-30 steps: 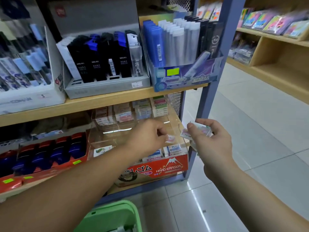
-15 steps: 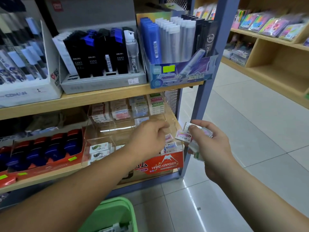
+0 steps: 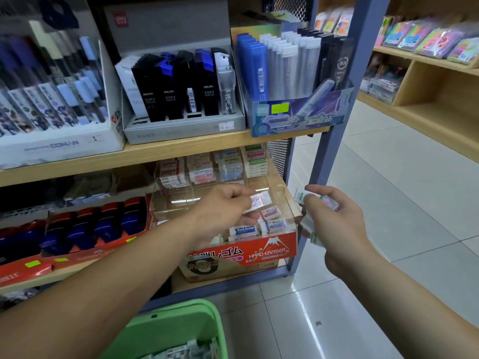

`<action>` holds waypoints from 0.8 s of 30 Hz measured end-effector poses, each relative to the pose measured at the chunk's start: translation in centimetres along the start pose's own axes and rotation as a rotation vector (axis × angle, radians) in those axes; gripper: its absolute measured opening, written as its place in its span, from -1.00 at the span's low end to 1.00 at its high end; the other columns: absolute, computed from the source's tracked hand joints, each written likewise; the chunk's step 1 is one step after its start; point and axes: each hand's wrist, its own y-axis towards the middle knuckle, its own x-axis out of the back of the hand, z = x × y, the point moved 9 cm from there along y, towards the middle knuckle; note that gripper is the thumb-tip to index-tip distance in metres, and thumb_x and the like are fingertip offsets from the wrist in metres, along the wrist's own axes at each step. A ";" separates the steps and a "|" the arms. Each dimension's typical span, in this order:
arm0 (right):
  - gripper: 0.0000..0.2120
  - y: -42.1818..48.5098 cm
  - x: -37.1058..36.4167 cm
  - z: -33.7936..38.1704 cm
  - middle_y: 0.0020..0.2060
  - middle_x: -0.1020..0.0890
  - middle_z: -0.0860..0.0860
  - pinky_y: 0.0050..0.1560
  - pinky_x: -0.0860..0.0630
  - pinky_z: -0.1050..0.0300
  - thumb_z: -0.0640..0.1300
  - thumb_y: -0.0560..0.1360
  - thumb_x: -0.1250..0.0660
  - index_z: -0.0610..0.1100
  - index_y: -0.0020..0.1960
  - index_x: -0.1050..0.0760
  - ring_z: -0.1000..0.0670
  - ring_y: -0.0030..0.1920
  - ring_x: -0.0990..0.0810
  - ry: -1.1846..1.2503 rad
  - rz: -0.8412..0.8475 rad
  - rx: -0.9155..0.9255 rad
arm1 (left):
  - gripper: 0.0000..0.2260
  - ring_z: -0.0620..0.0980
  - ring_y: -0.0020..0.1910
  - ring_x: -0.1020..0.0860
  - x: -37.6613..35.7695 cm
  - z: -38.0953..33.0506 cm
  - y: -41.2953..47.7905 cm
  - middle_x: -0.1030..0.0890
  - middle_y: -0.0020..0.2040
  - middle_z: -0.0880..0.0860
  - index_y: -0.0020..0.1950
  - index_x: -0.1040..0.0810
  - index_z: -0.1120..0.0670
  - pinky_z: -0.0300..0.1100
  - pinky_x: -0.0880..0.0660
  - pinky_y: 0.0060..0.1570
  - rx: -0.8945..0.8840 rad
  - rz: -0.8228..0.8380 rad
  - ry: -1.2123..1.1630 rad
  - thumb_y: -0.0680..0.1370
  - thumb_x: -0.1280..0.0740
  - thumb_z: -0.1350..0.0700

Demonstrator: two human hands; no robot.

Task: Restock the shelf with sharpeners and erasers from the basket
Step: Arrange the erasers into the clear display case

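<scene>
**A:** Entry one, left hand?

**B:** Left hand [image 3: 224, 211], centre of frame, reaching over the clear acrylic bin [image 3: 171, 200] under the upper shelf board [image 3: 181, 150]. Its fingertips pinch one wrapped eraser [image 3: 260, 199] by the near end. The far end pokes out above the bin's front right compartment and is not yet set down.

**A:** Entry two, right hand?

**B:** Right hand [image 3: 339, 224], right of centre, just beside the blue post [image 3: 329, 141]. The fingers are curled round a small clutch of wrapped erasers [image 3: 327, 202]. I cannot tell how many; some hang below the palm.

**A:** Handling notes?

**B:** My judgement: light, small, firm blocks. The glossy film is likely slippery, and they are hardly fragile. Best taken across the two long sides, or by one short end as the left hand does, then laid flat. The loose clutch looks the likelier of the two to shed a piece.

**A:** Remaining stock?

**B:** Green basket [image 3: 193, 307], bottom centre, contents blurred. More erasers [image 3: 274, 225] lie low in front, just above the red Hard Eraser box [image 3: 269, 251]. I cannot tell whether the bin or the box holds them.
</scene>
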 end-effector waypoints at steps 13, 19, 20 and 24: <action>-0.90 -0.3 0.2 -0.3 -0.19 -0.67 0.15 -0.49 -0.53 0.27 -0.14 0.64 -0.36 0.02 0.08 -0.64 0.12 -0.32 -0.71 -0.028 0.048 -0.004 | -0.86 -0.07 -0.17 -0.61 -1.3 -2.2 1.7 -0.62 -0.09 0.04 0.00 -0.67 0.03 -0.21 -0.64 -0.13 -0.204 -0.077 0.309 0.54 -0.45 0.26; -0.88 -0.1 0.5 -0.5 -0.12 -0.69 0.06 -0.48 -0.51 0.28 -0.15 0.64 -0.36 0.02 0.08 -0.65 0.13 -0.36 -0.71 -0.019 0.054 -0.026 | -0.93 -0.18 -0.12 -0.65 -3.3 -0.6 2.7 -0.70 -0.13 -0.14 -0.07 -0.73 -0.07 -0.09 -0.67 0.00 -0.192 0.025 0.709 0.50 -0.54 0.10; -0.88 -0.1 0.5 -0.5 -0.10 -0.70 0.04 -0.48 -0.51 0.28 -0.15 0.63 -0.37 0.03 0.08 -0.65 0.08 -0.36 -0.72 -0.018 0.058 -0.033 | -0.91 -0.18 -0.06 -0.64 -3.6 -0.5 2.8 -0.69 -0.07 -0.17 -0.02 -0.74 -0.10 -0.09 -0.65 0.03 -0.196 0.050 0.798 0.52 -0.51 0.08; -0.83 -0.2 0.4 -0.6 -0.07 -0.70 0.02 -0.44 -0.54 0.24 -0.18 0.64 -0.34 0.03 0.14 -0.65 0.06 -0.32 -0.74 0.018 0.104 -0.055 | -0.81 -0.07 0.05 -0.60 -4.8 -0.3 2.8 -0.67 0.13 -0.13 0.13 -0.72 -0.14 -0.01 -0.64 0.07 -0.180 0.143 1.091 0.59 -0.36 0.03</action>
